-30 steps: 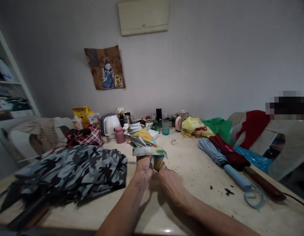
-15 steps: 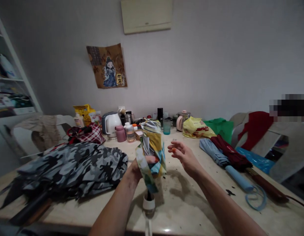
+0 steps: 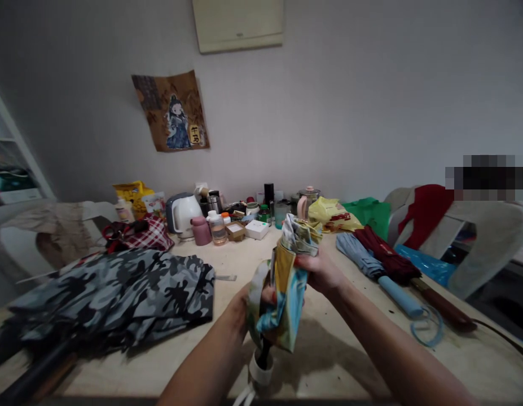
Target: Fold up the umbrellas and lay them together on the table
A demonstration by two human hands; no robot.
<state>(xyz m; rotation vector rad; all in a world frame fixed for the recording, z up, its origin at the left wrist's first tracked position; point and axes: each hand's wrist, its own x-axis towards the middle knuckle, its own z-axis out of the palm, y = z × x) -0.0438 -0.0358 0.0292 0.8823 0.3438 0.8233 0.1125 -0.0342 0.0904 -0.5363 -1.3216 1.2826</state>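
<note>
Across the pale table, a grey camouflage umbrella sprawls on the left, a bulky neighbour to the working space. On the wall, the cream unit bears a mark too small to read; the brown poster reads 午马 beside a blue-robed figure. Upright at the table's near edge, white handle down, is a patterned umbrella: the left hand, partly hidden by fabric, curls around its folds, and the right hand closes on them higher up. Behind, the yellow bag carries illegible red lettering.
</note>
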